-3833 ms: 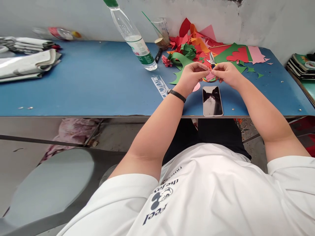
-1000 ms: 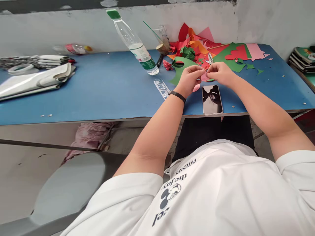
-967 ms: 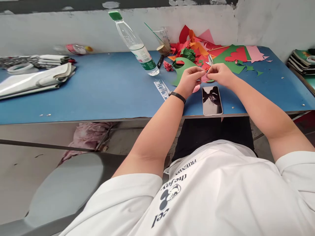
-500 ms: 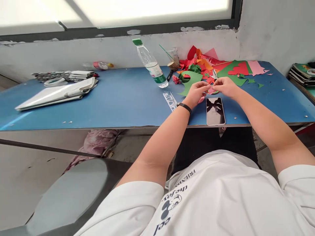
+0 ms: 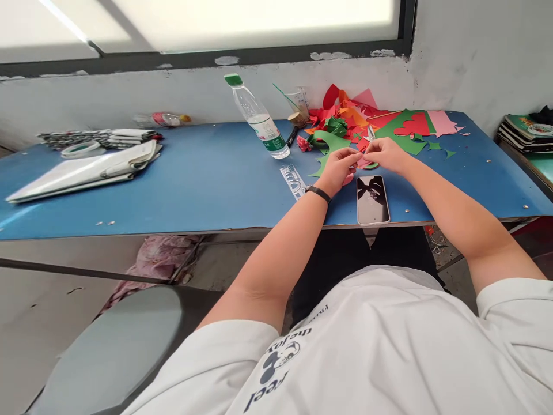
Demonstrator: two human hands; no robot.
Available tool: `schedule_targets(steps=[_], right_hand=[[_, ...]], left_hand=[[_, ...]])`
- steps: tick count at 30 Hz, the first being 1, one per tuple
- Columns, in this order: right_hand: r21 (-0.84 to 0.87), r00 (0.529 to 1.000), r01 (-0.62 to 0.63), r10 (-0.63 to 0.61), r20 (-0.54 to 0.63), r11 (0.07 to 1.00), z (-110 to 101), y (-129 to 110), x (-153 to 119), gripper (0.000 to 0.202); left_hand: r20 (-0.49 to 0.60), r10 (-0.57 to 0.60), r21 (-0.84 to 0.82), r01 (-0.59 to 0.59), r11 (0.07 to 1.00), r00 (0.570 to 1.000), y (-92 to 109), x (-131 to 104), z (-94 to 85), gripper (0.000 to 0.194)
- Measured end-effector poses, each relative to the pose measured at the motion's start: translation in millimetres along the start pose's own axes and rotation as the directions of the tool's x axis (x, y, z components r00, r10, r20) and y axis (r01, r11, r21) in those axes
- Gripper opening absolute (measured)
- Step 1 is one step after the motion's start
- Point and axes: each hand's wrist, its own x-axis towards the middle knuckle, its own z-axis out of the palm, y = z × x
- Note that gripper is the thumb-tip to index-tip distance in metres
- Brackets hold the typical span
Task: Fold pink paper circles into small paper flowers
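Note:
My left hand [image 5: 339, 169] and my right hand [image 5: 387, 154] meet above the blue table, fingertips pinched close together. Between them shows a small bit of pink paper [image 5: 363, 163], partly hidden by the fingers. Another pink paper piece [image 5: 348, 180] peeks out below my left hand. Just past my fingers lie scissors [image 5: 370, 134] with the blades pointing away. A phone [image 5: 373, 203] rests flat in front of my hands. To the left of my left wrist is a clear stencil ruler [image 5: 292, 181]. Cut green paper [image 5: 327, 145] lies behind my left hand, beside a small red paper flower [image 5: 303, 143].
A water bottle [image 5: 264, 130] with a green cap stands left of the paper scraps [image 5: 345, 115]. Near the wall are a plastic cup [image 5: 299, 99] and a black pen [image 5: 292, 136]. Folded papers [image 5: 86, 170] and a tape roll [image 5: 80, 150] occupy the table's left.
The whole view has shifted slightly, so the table and things on it appear a little further left and lower. Both hands keep their pinch on the pink paper.

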Motion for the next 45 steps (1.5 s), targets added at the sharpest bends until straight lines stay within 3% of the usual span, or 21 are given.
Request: schedule_targets(steps=[6, 17, 23, 27, 36, 41, 45], right_hand=[[-0.031, 0.999, 0.045, -0.046, -0.029, 0.999, -2, 3, 8, 0.038], [-0.083, 0.999, 0.029, -0.027, 0.022, 0.996, 2, -7, 20, 0.052], [-0.097, 0.997, 0.041, -0.034, 0.073, 0.994, 0, -11, 34, 0.043], [-0.061, 0.994, 0.094, -0.091, 0.062, 0.994, 7, -5, 43, 0.047], [0.073, 0.987, 0.155, -0.157, 0.025, 0.985, 14, 17, 40, 0.055], [0.084, 0.985, 0.169, -0.171, 0.016, 0.982, 16, 21, 44, 0.060], [0.087, 0.987, 0.159, -0.161, 0.017, 0.984, 17, 19, 40, 0.061]], left_hand=[[-0.071, 0.034, 0.001, -0.034, 0.999, 0.997, -3, 5, 6.9, 0.021], [-0.156, 0.050, 0.014, -0.048, 0.999, 0.987, -1, 10, 8.1, 0.032], [-0.156, 0.106, 0.014, -0.105, 0.994, 0.982, -7, 19, -1.4, 0.028], [-0.184, 0.131, 0.065, -0.121, 0.990, 0.974, -10, 26, -5.6, 0.036], [-0.182, 0.156, 0.116, -0.136, 0.984, 0.971, -11, 29, -4.4, 0.032], [-0.158, 0.177, 0.117, -0.160, 0.980, 0.971, -11, 29, -6.6, 0.040], [-0.156, 0.172, 0.135, -0.152, 0.979, 0.973, -11, 28, -6.6, 0.037]])
